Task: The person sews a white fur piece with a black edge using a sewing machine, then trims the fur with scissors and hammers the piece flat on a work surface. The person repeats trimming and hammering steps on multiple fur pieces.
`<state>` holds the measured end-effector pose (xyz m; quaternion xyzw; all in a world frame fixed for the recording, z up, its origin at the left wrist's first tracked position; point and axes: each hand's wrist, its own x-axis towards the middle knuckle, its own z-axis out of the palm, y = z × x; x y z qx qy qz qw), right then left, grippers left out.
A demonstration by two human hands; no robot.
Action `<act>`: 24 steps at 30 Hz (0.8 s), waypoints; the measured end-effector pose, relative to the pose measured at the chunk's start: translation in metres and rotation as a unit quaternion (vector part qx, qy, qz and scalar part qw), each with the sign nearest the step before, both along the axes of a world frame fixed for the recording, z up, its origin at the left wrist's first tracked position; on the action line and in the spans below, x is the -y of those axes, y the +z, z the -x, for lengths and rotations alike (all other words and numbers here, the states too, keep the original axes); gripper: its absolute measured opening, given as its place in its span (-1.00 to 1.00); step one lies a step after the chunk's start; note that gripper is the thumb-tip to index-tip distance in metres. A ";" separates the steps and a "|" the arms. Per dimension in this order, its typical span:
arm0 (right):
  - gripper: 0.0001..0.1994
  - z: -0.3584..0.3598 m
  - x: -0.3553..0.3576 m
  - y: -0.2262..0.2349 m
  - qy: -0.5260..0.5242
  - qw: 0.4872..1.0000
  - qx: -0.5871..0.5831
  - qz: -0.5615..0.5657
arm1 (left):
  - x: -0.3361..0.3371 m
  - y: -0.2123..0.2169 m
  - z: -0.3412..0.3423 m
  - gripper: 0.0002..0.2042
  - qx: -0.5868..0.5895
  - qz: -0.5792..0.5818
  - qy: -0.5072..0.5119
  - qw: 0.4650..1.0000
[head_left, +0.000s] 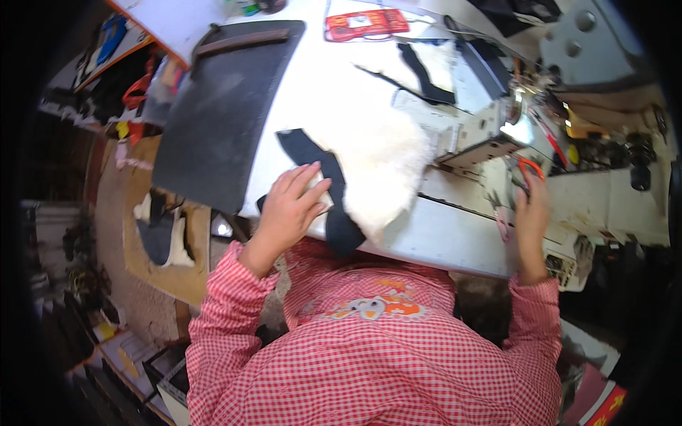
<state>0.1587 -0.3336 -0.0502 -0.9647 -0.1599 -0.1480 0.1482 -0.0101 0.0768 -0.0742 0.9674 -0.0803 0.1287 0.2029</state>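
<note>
My left hand (288, 206) lies with its fingers stretched out over a small white-and-dark piece (321, 193), much of it hidden under the palm. Beside it a curved black strip of cloth (307, 150) runs down to the table's front edge. White fleece (387, 163) spreads to the right of this strip. At the right, my right hand (534, 224) is closed on the orange handle of a pair of scissors (530, 167); their blades are hard to make out. Pink-handled snips (503, 223) lie just left of that hand.
A sewing machine (483, 138) stands at the right of the white table (455, 234). On the left lies a large black mat (220, 113) with a dark bar (241, 42) on it. More black strips (426, 74) and a red package (366, 25) are at the back. Cut pieces (167, 234) lie lower left.
</note>
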 end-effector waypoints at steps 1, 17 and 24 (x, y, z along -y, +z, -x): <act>-0.65 0.002 -0.003 0.004 0.050 0.998 0.018 -0.022 | -0.001 -0.003 0.000 -0.59 0.005 0.004 0.005 1.000; -0.45 0.088 -0.189 -0.008 0.277 0.953 0.050 -0.115 | 0.052 -0.012 -0.022 -0.78 0.052 0.129 0.349 0.927; -0.49 0.060 -0.174 -0.015 0.221 0.915 -0.156 -0.300 | 0.069 -0.011 -0.041 -0.72 0.065 0.307 0.402 0.860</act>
